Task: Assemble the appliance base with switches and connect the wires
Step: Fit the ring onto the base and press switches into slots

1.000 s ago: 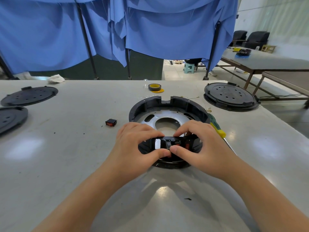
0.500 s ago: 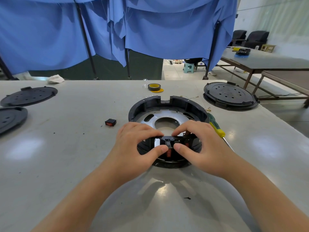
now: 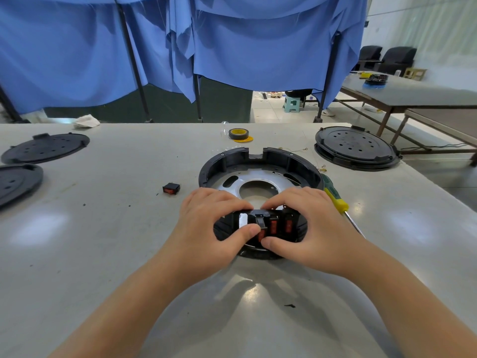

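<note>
Two hands are on the near wall of the round black base (image 3: 260,161), which sits mid-table w/ its metal plate showing inside. Left hand (image 3: 206,228) is curled over the rim, thumb pressed at the front by a switch (image 3: 261,235) that sits lower than its neighbours; looks half-seated. Right hand (image 3: 315,228) grips the wall the same way, fingers over the top, thumb under that low switch. Two more red switches (image 3: 280,226) sit level in their slots just to the right. A spare switch (image 3: 171,188) lies apart on the table (image 3: 103,254) to the left, and a screwdriver (image 3: 335,200) rests just beside the base on the right.

To do this bit well, I'd say: keep fingers braced behind the wall as a backstop, push w/ both thumbs square on the switch face, not one corner, so the side clips go in together. Wires aren't clearly visible from here, so can't say if any are pinched.

Vs a sec ago: right thumb has slid lower, under the switch, and the red faces show more. Base hasn't shifted; spare switch & screwdriver same spot.
</note>
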Available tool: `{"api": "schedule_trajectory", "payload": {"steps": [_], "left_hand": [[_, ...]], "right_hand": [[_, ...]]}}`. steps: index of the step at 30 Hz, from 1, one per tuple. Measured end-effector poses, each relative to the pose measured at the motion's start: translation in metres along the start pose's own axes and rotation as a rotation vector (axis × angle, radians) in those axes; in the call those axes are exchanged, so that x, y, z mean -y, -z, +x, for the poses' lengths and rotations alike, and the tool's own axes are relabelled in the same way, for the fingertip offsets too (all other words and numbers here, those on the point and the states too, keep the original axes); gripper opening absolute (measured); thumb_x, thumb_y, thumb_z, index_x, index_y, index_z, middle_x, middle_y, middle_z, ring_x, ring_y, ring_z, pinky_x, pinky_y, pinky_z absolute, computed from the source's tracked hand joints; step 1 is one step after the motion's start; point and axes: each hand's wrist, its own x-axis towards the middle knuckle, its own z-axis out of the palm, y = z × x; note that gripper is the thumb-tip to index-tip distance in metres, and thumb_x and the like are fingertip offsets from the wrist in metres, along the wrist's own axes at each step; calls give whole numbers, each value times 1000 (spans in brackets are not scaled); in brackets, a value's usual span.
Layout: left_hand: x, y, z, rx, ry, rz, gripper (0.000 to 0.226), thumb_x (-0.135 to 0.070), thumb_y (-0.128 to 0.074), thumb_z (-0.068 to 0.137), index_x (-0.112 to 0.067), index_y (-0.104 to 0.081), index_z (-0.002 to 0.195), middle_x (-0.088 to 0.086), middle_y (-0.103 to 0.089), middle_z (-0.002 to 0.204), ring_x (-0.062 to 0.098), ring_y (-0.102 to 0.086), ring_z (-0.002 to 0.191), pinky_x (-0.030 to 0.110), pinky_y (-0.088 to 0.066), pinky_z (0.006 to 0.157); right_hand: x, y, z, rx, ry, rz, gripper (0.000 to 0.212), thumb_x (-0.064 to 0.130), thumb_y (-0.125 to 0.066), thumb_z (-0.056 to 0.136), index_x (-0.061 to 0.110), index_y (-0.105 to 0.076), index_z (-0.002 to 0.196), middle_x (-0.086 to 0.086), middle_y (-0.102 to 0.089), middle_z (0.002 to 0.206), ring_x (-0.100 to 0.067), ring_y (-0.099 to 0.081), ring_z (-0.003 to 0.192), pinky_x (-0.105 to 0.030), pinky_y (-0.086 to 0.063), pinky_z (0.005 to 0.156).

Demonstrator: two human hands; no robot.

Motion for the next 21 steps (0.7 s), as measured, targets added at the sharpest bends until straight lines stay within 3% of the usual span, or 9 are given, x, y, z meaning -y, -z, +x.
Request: {"api": "schedule_trajectory", "payload": {"steps": [6, 11, 15, 18, 21], "left_hand": [[2, 2, 0, 10, -12, -14, 42, -58, -58, 74, -32, -72, 103, -24, -61, 98, 5, -53, 104, 38, -38, 99], [1, 0, -1, -51, -46, -56, 23, -40, -72, 73, -27, -71, 92, -17, -62, 106, 5, -54, 107, 36, -42, 97], [-2, -1, -3, -43, -105, -9, 15, -40, -73, 73, -24, -73, 75, -16, -61, 99, 4, -52, 101, 28, -38, 94], [-2, -2, -3, -8, -120, 30, 16, -40, -72, 75, -24, -75, 73, -16, -63, 101, 5, -51, 103, 26, -35, 96], [2, -1, -3, 56, -115, 31, 15, -36, -69, 77, -24, -77, 78, -13, -65, 107, 7, -54, 107, 34, -38, 98]], "right_hand": [[-2, -1, 0, -30, -12, 55, 38, 52, -66, 72, 34, -63, 106, 25, -59, 100, 4, -50, 101, -24, -31, 100], [0, -1, -1, -105, -10, 163, 27, 40, -75, 74, 29, -63, 96, 21, -57, 103, 0, -50, 106, -30, -36, 100], [3, -1, -2, -109, 29, 180, 18, 28, -78, 75, 27, -69, 90, 18, -59, 105, 0, -50, 109, -31, -39, 99], [3, -1, -3, -106, 48, 169, 18, 23, -78, 76, 27, -76, 93, 15, -61, 105, -3, -51, 109, -32, -41, 97], [5, -3, -2, -128, 83, 118, 17, 21, -79, 76, 24, -78, 92, 10, -63, 103, -8, -53, 107, -34, -42, 94]]}}
